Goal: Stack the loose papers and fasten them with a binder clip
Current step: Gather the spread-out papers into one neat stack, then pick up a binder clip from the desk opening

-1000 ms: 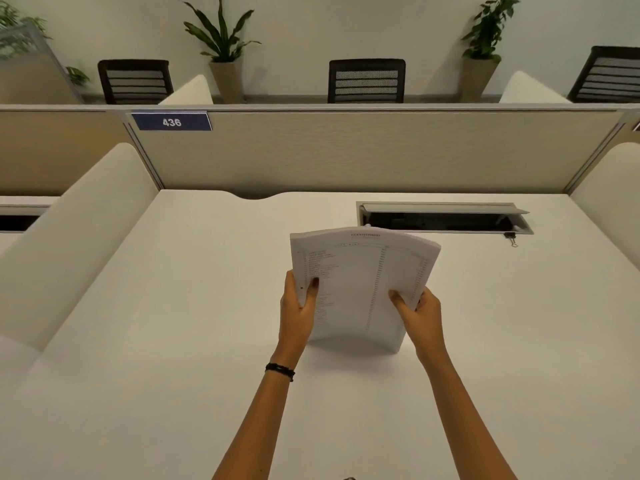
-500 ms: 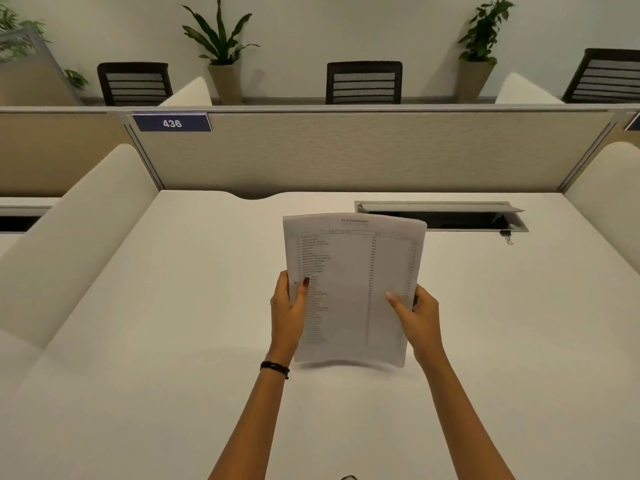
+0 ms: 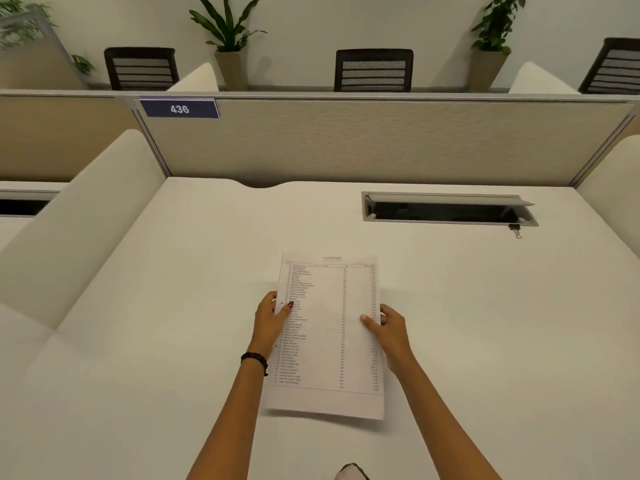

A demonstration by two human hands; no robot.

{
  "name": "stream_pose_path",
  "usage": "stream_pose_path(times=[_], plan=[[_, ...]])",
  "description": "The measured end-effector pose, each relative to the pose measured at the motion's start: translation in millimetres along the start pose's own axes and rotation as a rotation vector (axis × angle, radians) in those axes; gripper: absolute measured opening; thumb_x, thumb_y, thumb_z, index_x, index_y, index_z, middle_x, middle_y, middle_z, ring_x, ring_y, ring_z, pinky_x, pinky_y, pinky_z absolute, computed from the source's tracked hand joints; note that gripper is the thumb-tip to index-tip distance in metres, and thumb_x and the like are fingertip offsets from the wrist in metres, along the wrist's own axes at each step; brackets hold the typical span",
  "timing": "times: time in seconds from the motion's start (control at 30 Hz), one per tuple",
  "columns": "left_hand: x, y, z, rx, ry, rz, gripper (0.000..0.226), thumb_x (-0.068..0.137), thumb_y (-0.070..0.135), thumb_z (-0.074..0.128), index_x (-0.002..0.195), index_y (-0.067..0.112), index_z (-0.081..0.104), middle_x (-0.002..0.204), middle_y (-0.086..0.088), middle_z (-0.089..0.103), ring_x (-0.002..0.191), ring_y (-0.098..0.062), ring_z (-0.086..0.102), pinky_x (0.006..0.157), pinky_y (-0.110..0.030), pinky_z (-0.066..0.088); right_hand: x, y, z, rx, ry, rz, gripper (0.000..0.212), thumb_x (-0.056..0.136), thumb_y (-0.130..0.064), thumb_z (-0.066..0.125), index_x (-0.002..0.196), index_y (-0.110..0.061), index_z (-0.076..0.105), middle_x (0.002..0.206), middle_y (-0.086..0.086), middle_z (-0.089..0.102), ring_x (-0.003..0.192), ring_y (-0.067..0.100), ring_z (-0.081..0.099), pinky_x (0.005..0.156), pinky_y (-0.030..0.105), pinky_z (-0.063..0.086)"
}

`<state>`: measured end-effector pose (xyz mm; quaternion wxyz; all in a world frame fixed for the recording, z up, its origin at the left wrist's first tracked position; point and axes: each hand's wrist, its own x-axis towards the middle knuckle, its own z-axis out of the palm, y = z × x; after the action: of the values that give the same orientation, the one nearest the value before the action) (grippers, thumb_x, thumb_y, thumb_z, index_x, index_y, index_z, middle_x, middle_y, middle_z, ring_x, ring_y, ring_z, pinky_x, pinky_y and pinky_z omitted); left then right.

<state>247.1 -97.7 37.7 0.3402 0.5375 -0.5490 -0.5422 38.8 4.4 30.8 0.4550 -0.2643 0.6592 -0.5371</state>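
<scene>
A squared-up stack of white printed papers lies flat, or nearly flat, on the white desk in front of me. My left hand grips its left edge with the thumb on top. On the opposite edge my right hand holds the stack the same way. A small black binder clip rests on the desk far to the right, at the front right corner of the cable tray opening, well away from both hands.
An open metal cable tray is sunk into the desk at the back right. A beige partition with a "436" label closes the back. Curved white dividers flank both sides. Chairs and potted plants stand beyond.
The stack was held upright, standing on its lower edge; both hands have lowered it towards me until it lies along the desk. The binder clip has not moved.
</scene>
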Motion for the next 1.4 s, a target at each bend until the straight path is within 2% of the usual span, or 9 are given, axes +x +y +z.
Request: stream_pose_path(times=[0.13, 0.3, 0.47, 0.67, 0.8, 0.93, 1.13, 1.27, 1.4], plan=[[2.6, -20.3, -2.1, 0.034, 0.021, -0.041, 0.016, 0.090, 0.014, 0.057, 0.105, 0.013, 0.052, 0.112, -0.013, 0.064, 0.083, -0.015, 0.063, 0.057, -0.014, 0.052, 1.8, 20.0, 7.6, -0.035, -0.003, 0.029, 0.029, 0.082, -0.013, 0.067, 0.110, -0.013, 0.061, 0.110, 0.010, 0.068, 0.091, 0.024, 0.069, 0.080, 0.045, 0.057], [7.0, -34.5, -2.4, 0.077, 0.049, -0.093, 0.017, 0.089, 0.012, 0.057, 0.105, 0.010, 0.053, 0.113, -0.016, 0.063, 0.091, -0.024, 0.061, 0.072, -0.027, 0.051, 6.9, 26.5, 11.6, -0.101, 0.016, 0.045, 0.028, 0.083, -0.012, 0.065, 0.110, -0.013, 0.059, 0.106, 0.007, 0.068, 0.087, 0.019, 0.068, 0.070, 0.027, 0.057], [11.4, -37.3, -2.4, 0.164, 0.070, -0.118, 0.014, 0.088, 0.011, 0.058, 0.101, 0.010, 0.053, 0.110, -0.015, 0.063, 0.091, -0.025, 0.059, 0.081, -0.036, 0.051, 15.0, 34.0, 7.5, -0.182, 0.034, 0.066, 0.030, 0.082, -0.011, 0.066, 0.110, -0.006, 0.060, 0.107, 0.010, 0.068, 0.091, 0.022, 0.067, 0.079, 0.035, 0.057], [15.8, -38.6, 0.9, 0.267, 0.116, -0.118, 0.022, 0.086, 0.014, 0.061, 0.104, 0.004, 0.055, 0.107, -0.016, 0.064, 0.086, -0.023, 0.058, 0.077, -0.034, 0.050, 17.1, 32.7, 6.6, -0.255, 0.045, 0.016, 0.027, 0.082, -0.009, 0.066, 0.108, -0.004, 0.060, 0.100, 0.004, 0.065, 0.080, 0.006, 0.061, 0.058, 0.009, 0.050], [14.0, -36.8, 1.8, 0.301, 0.142, -0.108, 0.019, 0.084, 0.015, 0.063, 0.100, 0.010, 0.053, 0.105, -0.013, 0.065, 0.084, -0.022, 0.059, 0.072, -0.032, 0.049, 19.2, 36.0, 4.8, -0.285, 0.109, -0.026, 0.022, 0.083, -0.011, 0.064, 0.104, -0.005, 0.062, 0.084, 0.003, 0.066, 0.071, 0.010, 0.061, 0.062, 0.014, 0.049], [15.8, -36.3, 1.2, 0.412, 0.170, -0.111, 0.026, 0.082, 0.020, 0.066, 0.101, 0.011, 0.052, 0.104, -0.009, 0.065, 0.086, -0.023, 0.062, 0.069, -0.033, 0.049, 20.4, 41.3, 1.5, -0.263, 0.203, -0.065, 0.018, 0.087, -0.008, 0.056, 0.102, -0.003, 0.063, 0.076, 0.005, 0.063, 0.068, 0.019, 0.061, 0.064, 0.033, 0.059], [18.5, -37.0, 1.0, 0.596, 0.246, -0.112, 0.044, 0.079, 0.026, 0.069, 0.115, 0.010, 0.050, 0.116, -0.013, 0.053, 0.108, -0.029, 0.050, 0.088, -0.044, 0.047, 23.3, 40.6, -9.5, -0.181, 0.245, -0.104, 0.016, 0.089, -0.003, 0.050, 0.099, -0.001, 0.062, 0.080, 0.017, 0.065, 0.068, 0.023, 0.062, 0.051, 0.017, 0.054], [17.4, -24.6, 16.5, 0.649, 0.302, 0.038, 0.047, 0.084, 0.021, 0.064, 0.126, 0.008, 0.045, 0.126, -0.015, 0.045, 0.115, -0.029, 0.043, 0.094, -0.040, 0.040, 24.0, 42.0, -27.6, -0.098, 0.295, -0.132, 0.018, 0.092, -0.002, 0.045, 0.100, -0.004, 0.061, 0.085, 0.014, 0.064, 0.074, 0.020, 0.062, 0.054, 0.017, 0.055], [19.8, -10.3, 49.4, 0.544, 0.137, 0.300, 0.040, 0.087, 0.008, 0.056, 0.125, 0.014, 0.046, 0.126, -0.007, 0.047, 0.116, -0.018, 0.041, 0.098, -0.027, 0.037, 29.7, 41.8, -52.3, -0.078, 0.334, -0.119, 0.022, 0.091, 0.002, 0.042, 0.101, -0.002, 0.061, 0.089, 0.013, 0.064, 0.078, 0.022, 0.062, 0.056, 0.018, 0.056]])
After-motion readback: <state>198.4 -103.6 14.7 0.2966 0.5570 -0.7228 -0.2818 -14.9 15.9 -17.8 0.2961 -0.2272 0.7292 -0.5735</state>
